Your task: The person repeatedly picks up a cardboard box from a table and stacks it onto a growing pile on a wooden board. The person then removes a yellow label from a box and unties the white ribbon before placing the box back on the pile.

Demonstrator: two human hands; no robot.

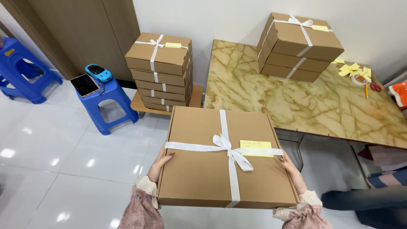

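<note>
Ribboned cardboard box [212,169] sits between hands; left hand [160,163], right hand [289,165] each grasp its sides.

Marble-pattern tabletop [305,97]: stack of three ribboned cardboard boxes [299,46] at far left corner; yellow bows [354,69], tape roll [360,79], pencil [366,90], red scissors [375,87] near right edge. Low wooden platform [142,106] on white tiled floor [55,169]: stack of five boxes [161,72]. Near blue stool [106,101]: phone [85,85], blue mouse-like gadget [98,72].

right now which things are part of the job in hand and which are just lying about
In hand: held box, left hand, right hand, floor stack, table stack, spare bows.

Lying about: phone, blue mouse, near stool, far stool, tape roll.
</note>
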